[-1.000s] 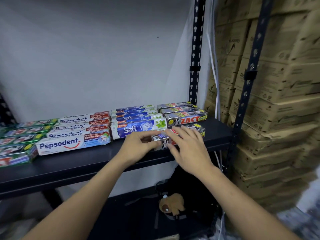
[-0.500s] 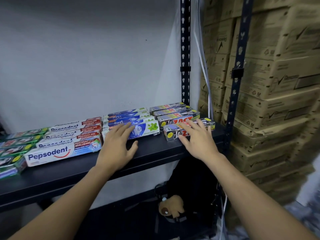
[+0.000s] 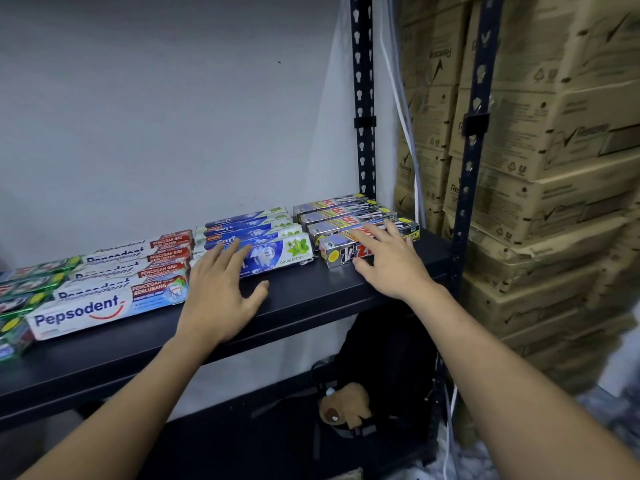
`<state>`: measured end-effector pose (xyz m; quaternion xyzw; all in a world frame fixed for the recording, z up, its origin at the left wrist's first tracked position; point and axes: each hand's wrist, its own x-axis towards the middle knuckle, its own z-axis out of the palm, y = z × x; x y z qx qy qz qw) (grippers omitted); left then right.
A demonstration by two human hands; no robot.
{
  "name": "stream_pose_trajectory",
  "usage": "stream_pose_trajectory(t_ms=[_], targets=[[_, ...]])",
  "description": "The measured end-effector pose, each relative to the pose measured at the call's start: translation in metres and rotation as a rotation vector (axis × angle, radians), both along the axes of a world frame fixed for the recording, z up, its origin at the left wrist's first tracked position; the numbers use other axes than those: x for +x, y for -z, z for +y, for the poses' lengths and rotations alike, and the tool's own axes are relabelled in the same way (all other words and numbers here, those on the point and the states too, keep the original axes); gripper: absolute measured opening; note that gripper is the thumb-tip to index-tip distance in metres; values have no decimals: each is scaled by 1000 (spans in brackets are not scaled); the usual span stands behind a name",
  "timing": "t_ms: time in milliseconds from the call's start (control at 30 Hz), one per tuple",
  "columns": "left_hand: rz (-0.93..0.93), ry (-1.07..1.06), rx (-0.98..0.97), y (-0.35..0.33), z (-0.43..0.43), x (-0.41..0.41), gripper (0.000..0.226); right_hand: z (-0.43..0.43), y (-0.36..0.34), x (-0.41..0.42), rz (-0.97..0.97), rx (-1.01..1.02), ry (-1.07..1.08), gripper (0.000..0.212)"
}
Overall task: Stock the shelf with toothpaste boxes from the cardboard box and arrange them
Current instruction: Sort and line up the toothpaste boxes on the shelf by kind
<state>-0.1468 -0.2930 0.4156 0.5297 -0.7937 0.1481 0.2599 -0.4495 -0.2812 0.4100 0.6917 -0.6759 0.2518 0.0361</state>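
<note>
**Flat hands, glossy boxes**

The left hand [image 3: 221,292], fingers straight, rested on the matte black shelf [image 3: 311,296], fingertips touching a blue toothpaste box [image 3: 291,251] at 12 o'clock. The right hand [image 3: 391,268] lay flat, gripping nothing, on the front silver toothpaste box [image 3: 337,253]. Brown cartons [image 3: 554,174] stood stacked at 3 o'clock.

We see one dark metal shelf [image 3: 311,297]. Directly on it, left to right, four rows of toothpaste boxes lying flat: green boxes [image 3: 34,279], white Pepsodent boxes [image 3: 86,317], blue mint boxes [image 3: 287,252], grey-red boxes [image 3: 346,216]. Neighbouring rows sit just beside each other.
</note>
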Motion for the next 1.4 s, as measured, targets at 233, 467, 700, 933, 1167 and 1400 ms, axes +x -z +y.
stream_pose_trajectory(t_ms=[233, 467, 700, 933, 1167, 1400], targets=[[-6, 14, 14, -1, -2, 1, 82, -2, -3, -2, -17, 25, -30, 57], [-19, -5, 15, 0, -2, 1, 83, -2, -3, -2, 3, 26, -27, 56], [-26, -9, -19, -2, 0, 2, 75, -3, -1, -2, 9, 31, -23, 55], [-18, -13, -45, -2, 1, 1, 68, -3, -3, -2, 24, 48, -24, 56], [-41, -25, -47, -3, 2, 1, 72, -5, 0, -1, 49, 34, -6, 58], [-33, -32, -6, -5, 3, 0, 75, 6, 8, 22, -11, -156, 7, 72]])
